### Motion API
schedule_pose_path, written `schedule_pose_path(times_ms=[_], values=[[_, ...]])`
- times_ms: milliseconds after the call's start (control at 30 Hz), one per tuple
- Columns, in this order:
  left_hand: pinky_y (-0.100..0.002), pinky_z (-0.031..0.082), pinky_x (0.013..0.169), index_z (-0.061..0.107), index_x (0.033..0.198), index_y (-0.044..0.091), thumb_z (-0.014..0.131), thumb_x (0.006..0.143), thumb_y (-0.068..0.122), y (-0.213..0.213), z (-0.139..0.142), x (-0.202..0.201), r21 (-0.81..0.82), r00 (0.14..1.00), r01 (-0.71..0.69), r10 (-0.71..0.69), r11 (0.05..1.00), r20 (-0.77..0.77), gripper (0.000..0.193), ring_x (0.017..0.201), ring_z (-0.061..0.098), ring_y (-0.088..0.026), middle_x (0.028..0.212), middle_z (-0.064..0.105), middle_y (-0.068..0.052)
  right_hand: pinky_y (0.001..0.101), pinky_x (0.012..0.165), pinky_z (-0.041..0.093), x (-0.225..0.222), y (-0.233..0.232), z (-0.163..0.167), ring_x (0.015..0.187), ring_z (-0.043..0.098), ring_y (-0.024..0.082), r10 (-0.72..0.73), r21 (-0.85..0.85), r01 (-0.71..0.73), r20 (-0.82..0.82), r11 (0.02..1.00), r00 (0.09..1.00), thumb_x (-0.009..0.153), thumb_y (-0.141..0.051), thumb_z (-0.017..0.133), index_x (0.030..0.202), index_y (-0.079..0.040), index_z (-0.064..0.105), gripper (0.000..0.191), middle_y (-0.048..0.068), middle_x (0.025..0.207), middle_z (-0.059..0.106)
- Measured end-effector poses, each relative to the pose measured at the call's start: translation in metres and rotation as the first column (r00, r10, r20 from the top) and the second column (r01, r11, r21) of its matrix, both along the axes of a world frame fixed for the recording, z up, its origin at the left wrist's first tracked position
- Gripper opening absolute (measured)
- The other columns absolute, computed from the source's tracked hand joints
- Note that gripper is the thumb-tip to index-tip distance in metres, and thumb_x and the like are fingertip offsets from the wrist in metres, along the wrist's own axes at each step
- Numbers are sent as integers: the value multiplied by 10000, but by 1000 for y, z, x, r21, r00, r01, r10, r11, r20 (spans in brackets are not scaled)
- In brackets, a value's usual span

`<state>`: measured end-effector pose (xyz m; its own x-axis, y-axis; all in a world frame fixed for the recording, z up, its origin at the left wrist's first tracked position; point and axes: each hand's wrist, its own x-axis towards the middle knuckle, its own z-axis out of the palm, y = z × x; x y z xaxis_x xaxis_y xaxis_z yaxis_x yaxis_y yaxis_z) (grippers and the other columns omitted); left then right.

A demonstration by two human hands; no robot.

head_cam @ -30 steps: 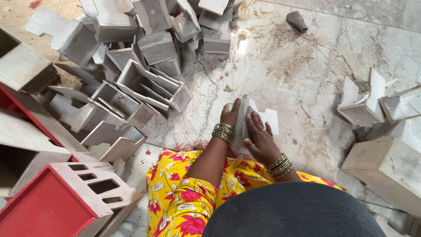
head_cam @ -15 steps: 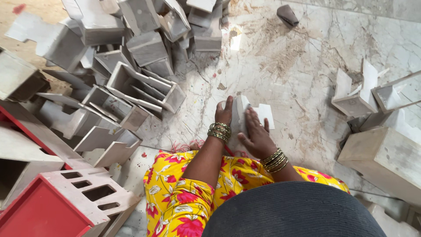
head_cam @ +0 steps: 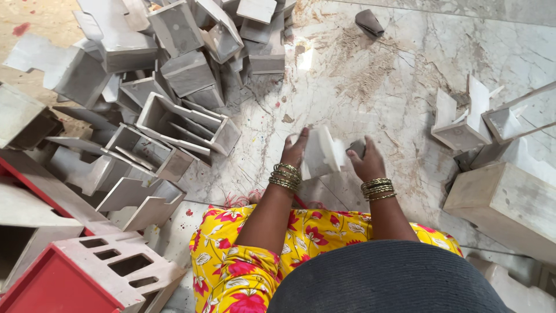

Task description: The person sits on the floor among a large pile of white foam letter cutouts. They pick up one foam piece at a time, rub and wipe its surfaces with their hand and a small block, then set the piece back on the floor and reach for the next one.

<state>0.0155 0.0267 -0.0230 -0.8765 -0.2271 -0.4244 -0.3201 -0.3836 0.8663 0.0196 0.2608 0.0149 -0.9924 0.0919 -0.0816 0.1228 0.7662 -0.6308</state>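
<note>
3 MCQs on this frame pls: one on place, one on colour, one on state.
1. Where is the pile of grey boxes?
A. left of the hands
B. right of the hands
C. on the lap

2. Colour of the crate at lower left?
A. blue
B. red
C. green

3. The white piece is:
A. lying alone on the floor
B. held by both hands
C. stacked on the pile

Key: 1 A, the pile fills the upper left; 2 B, its side is red; 3 B, left hand and right hand grip it.

Left of the grip lie heaped grey cardboard boxes (head_cam: 185, 124) and a red box (head_cam: 55, 287); right, a wooden block (head_cam: 509, 206).
</note>
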Motion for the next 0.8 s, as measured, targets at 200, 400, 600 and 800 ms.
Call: schedule_pose_path(times_ms=[200,400,600,800], values=[[-398,559,846,604,1235,78,702,790,738,6,33,9,-522,996,83,-77,849,33,802,905,713,-307,919,731,-172,402,895,571,39,-21,37,1039,716,314,102,-163,-167,-345,972,933,877,-305,753,1343,-38,633,550,208,1188,710],[-448,587,814,594,1205,94,650,773,745,19,48,18,-632,986,121,-168,766,-14,784,904,751,-378,905,745,-199,318,838,581,48,-35,48,954,705,176,58,-382,-124,-180,916,982,911,-231,770,1321,-11,661,477,145,1096,755],[-487,546,745,620,1151,88,709,794,731,33,44,26,-818,936,-39,-266,574,-232,741,869,706,-403,884,750,-165,245,839,574,32,-27,39,959,691,87,-29,-643,-118,-213,756,977,958,-218,740,1324,0,653,434,66,1113,749],[-421,586,710,615,1160,91,686,742,759,27,48,24,-652,995,84,-97,754,15,791,796,756,-328,847,744,-150,267,793,583,37,-20,21,908,692,101,66,-624,-61,-14,779,998,934,-222,728,1334,-17,622,461,58,1068,749]])
